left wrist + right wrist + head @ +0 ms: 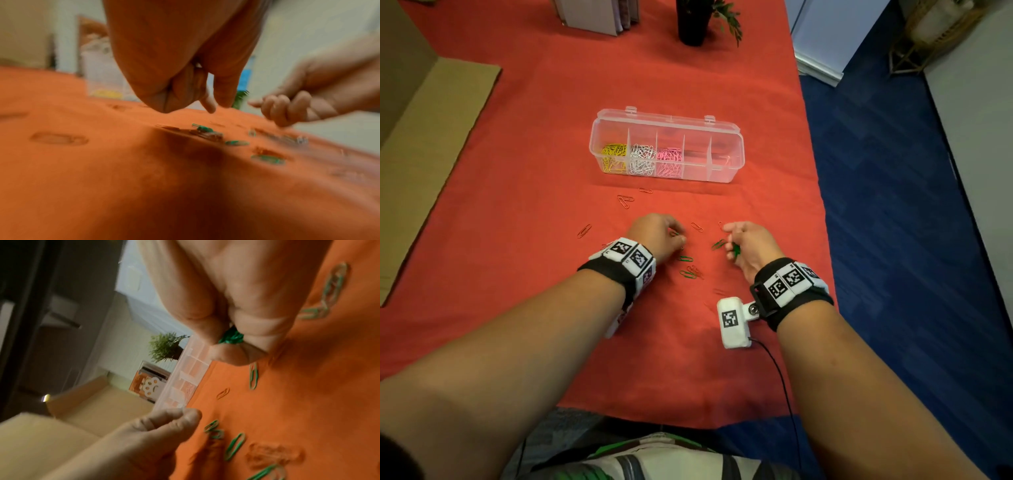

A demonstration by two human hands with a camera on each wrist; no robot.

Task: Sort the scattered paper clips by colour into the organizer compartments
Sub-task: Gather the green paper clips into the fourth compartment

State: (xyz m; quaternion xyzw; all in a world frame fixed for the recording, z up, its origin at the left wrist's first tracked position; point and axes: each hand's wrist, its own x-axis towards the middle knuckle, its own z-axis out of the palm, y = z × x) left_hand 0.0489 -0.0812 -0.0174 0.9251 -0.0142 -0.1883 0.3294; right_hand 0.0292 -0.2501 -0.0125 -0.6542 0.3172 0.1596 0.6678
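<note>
The clear organizer (726, 171) stands mid-table with yellow (614, 156), white (642, 159) and pink clips (669, 159) in its three left compartments. In front of it, green clips (685, 258) and orange clips (625, 200) lie loose on the red cloth. My right hand (731, 240) grips a bunch of green clips (231, 337) in its curled fingers, index finger stretched out. A loose green clip (254, 378) lies just beneath it. My left hand (678, 236) hovers fingertips-down over a green clip (202, 128); thumb and index (209, 108) show nothing between them.
A black plant pot (693, 24) and upright books (599, 13) stand at the far edge. Cardboard (431, 137) lies along the left. The table's right edge drops to blue carpet (893, 205). A white wrist camera (732, 322) with its cable hangs by my right wrist.
</note>
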